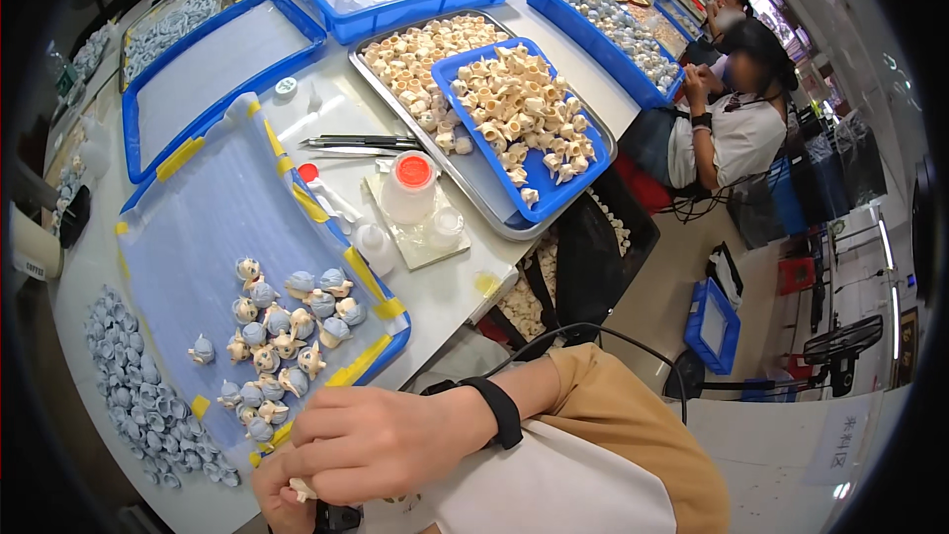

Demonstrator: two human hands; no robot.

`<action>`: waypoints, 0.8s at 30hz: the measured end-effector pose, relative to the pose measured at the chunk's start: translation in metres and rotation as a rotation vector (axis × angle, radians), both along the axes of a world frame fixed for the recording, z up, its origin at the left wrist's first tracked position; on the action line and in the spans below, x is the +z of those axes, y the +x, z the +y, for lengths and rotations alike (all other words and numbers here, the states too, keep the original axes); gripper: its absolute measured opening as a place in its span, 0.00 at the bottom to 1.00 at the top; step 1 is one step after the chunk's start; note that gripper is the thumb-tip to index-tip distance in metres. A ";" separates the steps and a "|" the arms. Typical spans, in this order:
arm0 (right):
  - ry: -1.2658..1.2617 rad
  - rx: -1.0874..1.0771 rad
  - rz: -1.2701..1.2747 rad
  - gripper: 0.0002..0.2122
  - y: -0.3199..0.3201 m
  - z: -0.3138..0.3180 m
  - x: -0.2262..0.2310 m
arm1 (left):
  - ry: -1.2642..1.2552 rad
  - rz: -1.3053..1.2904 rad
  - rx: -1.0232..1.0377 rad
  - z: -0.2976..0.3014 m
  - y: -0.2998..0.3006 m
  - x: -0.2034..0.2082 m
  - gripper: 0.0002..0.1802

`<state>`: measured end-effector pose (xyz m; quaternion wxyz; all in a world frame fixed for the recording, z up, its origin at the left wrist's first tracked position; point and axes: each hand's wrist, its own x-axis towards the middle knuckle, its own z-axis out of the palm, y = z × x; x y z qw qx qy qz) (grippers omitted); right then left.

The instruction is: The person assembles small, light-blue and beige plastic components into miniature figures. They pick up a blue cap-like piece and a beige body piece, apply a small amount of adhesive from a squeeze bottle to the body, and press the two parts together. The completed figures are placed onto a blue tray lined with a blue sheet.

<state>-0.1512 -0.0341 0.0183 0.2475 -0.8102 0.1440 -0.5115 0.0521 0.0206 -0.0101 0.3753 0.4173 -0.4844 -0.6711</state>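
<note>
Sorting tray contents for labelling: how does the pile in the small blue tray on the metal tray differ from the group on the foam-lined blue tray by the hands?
The cream plastic cone pieces are one colour, heaped and touching in the small blue tray. The blue-capped cream figures are two-tone, spread in a single layer on the foam-lined blue tray, mostly apart. The cream pile holds more pieces. Both are small moulded parts.

A white work table (450, 287) carries several blue trays (227, 59), one of them lined with pale foam and taped yellow at its rim (287, 163), and a metal tray (484, 203) of cream parts. Directly on the tabletop lie a heap of grey-blue caps (133, 386), tweezers (361, 143) and a red-capped white bottle (410, 186) on a small mat.
</note>
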 end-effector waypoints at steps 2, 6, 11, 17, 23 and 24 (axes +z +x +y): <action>0.025 0.015 0.011 0.08 0.003 0.000 -0.001 | -0.070 -0.014 0.031 0.002 0.001 -0.001 0.38; 0.154 0.167 0.052 0.10 -0.002 -0.006 0.000 | -0.135 0.055 0.022 -0.002 0.003 -0.004 0.29; 0.318 0.180 0.015 0.13 -0.011 -0.003 -0.009 | -0.019 0.097 -0.075 -0.018 -0.014 0.009 0.25; 0.412 0.243 0.107 0.16 -0.009 -0.009 -0.009 | 0.020 0.268 -0.135 -0.017 -0.012 0.006 0.18; 0.243 0.111 0.217 0.18 -0.013 -0.005 -0.002 | -0.064 0.153 -0.309 -0.024 -0.011 0.005 0.21; 0.231 0.113 0.221 0.18 -0.014 -0.005 -0.001 | -0.051 0.194 -0.275 -0.024 -0.012 0.003 0.22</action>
